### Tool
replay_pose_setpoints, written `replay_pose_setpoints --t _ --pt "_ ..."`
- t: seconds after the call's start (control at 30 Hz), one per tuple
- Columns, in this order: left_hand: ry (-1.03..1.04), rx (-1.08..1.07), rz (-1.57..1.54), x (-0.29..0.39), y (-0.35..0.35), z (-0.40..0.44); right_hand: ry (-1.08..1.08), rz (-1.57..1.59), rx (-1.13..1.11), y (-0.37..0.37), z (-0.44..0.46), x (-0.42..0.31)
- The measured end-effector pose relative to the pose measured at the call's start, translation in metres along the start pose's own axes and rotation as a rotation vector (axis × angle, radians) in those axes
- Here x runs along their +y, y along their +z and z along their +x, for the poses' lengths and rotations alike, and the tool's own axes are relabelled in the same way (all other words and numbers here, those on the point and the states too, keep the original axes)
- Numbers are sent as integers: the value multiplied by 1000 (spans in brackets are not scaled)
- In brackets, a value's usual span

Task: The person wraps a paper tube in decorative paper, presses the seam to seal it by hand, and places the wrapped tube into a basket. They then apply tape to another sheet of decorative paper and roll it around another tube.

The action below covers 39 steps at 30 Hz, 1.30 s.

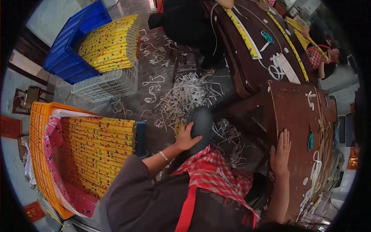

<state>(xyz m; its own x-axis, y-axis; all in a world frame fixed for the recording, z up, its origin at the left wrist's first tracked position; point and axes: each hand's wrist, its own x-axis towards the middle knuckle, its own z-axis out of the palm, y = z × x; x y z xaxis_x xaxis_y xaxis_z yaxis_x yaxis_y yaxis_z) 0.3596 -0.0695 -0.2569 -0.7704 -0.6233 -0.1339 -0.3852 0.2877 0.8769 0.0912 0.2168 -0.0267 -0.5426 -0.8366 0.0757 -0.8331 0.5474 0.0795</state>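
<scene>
My left hand (186, 137) lies on my dark-trousered knee (201, 125), its thumb apart from the fingers, holding nothing. Flat on the edge of the brown table (291, 112) rests my right hand (281, 154), fingers stretched out and nothing under it that I can see. Teal-handled scissors (311, 140) lie on the table beyond my right hand, near a looped white strip (316, 166). On my left stands an orange crate (38, 154), lined with pink patterned cloth (54, 154) and packed with yellow patterned rolls or folded strips (102, 143).
A blue crate (63, 50) of yellow patterned pieces (112, 42) sits on a white crate (104, 86). White strips (189, 92) heap on the floor ahead. Co-workers are at the far table (247, 77), which holds yellow strips (241, 33) and another pair of scissors (266, 37).
</scene>
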Motion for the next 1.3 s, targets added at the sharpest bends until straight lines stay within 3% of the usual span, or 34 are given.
replay_pose_setpoints --t 0.1,0.13,0.17,0.2,0.33,0.4,0.53,0.77,0.8,0.87,1.07,1.3 --pt "-135 23 -149 -55 -4 41 -19 8 16 2 32 2" --pt "-334 42 -353 -95 -5 59 -7 22 7 2 40 1" --pt "-244 177 -329 -109 -27 73 -10 20 7 0 48 -1" --pt "-153 314 -304 -120 -52 92 -11 48 -1 -3 56 -3" --pt "-317 694 -111 -127 -177 176 33 61 -70 -12 76 -11" --pt "-200 815 -15 -168 -233 220 29 41 -81 -14 77 -14" --pt "-163 950 401 -176 -337 284 41 0 -92 -22 90 -22" --pt "-285 839 1045 -192 -443 366 94 16 -101 24 141 -23" --pt "-192 931 1113 -192 -448 373 91 20 -112 33 151 -25" --pt "-357 754 1227 -183 -465 382 86 29 -128 49 165 -26" --pt "-349 604 1428 -210 -491 402 96 53 -164 87 186 -31" --pt "-395 525 1671 -189 -482 406 128 51 -181 90 180 -29"
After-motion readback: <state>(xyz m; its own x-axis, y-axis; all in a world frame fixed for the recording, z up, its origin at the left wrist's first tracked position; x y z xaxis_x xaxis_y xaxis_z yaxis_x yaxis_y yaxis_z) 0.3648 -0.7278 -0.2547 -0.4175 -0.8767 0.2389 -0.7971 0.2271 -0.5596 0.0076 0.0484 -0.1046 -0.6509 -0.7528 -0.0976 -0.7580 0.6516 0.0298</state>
